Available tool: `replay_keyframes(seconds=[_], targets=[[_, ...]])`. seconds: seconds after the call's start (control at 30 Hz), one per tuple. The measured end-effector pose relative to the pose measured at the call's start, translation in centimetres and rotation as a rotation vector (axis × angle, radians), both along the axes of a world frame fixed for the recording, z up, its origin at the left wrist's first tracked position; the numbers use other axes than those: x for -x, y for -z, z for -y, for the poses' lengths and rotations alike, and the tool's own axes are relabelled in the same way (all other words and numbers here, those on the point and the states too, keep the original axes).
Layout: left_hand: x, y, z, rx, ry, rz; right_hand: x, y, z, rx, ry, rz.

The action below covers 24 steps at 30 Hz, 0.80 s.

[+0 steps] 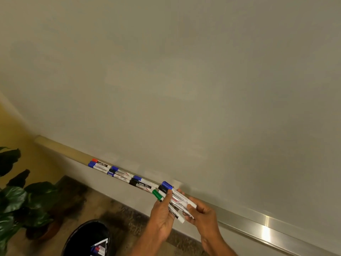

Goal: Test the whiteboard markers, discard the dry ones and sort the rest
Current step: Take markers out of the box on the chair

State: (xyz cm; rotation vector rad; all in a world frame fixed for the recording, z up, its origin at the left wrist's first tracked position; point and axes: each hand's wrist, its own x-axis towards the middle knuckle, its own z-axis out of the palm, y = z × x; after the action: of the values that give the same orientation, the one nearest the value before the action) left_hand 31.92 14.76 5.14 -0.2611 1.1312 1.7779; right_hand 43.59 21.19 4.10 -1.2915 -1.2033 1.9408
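Markers [173, 198], 3 caps showing (blue, black, green), bundled just above the tray [239, 213]. My left hand [163, 217] wraps the barrels and my right hand [204, 217] pinches the tail ends. Left of the grip, a row of markers [125, 177] lies on the tray; below it, the bin [86, 235] holds discards. I judge sorting is in hand. Next, draw 1 marker free without spilling the rest.

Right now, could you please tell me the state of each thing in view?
held markers: capped, gripped by left hand and right hand
ledge markers: capped, lying along the tray
bin: open, binned markers inside
whiteboard: no marks visible
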Motion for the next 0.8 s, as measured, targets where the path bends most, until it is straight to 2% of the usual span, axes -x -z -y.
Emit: replay_keyframes(seconds=[0.2, 0.33, 0.4, 0.43, 0.53, 0.63, 0.7, 0.8], targets=[[3.9, 3.2, -0.9, 0.064, 0.093, 0.035, 3.1, 2.6, -2.2, -0.037, 0.049, 0.093], [6.2, 5.2, -0.4, 0.218, 0.051, -0.069, 4.4, 4.9, -4.0, -0.124, 0.05, 0.202], [6.8, 5.3, 0.1, 0.317, 0.054, -0.24, 4.9, 6.1, -4.7, -0.178, 0.025, 0.272], [6.8, 5.3, 0.5, 0.375, 0.108, -0.387, 5.2, 6.5, -4.9, -0.206, 0.013, 0.303], [6.7, 5.8, 1.8, 0.463, 0.473, -0.899, 6.3, 7.7, -5.4, -0.272, -0.026, 0.391], [6.8, 7.9, 2.1, 0.438, 0.796, -1.272, 7.6, 9.1, -5.8, -0.306, -0.061, 0.472], [6.9, 8.6, 1.4, 0.468, 0.977, -1.436, 8.4, 9.9, -6.2, -0.305, -0.087, 0.494], [7.2, 8.6, -0.3, 0.5, 1.1, -1.51, 9.0, 10.8, -6.6, -0.286, -0.119, 0.517]])
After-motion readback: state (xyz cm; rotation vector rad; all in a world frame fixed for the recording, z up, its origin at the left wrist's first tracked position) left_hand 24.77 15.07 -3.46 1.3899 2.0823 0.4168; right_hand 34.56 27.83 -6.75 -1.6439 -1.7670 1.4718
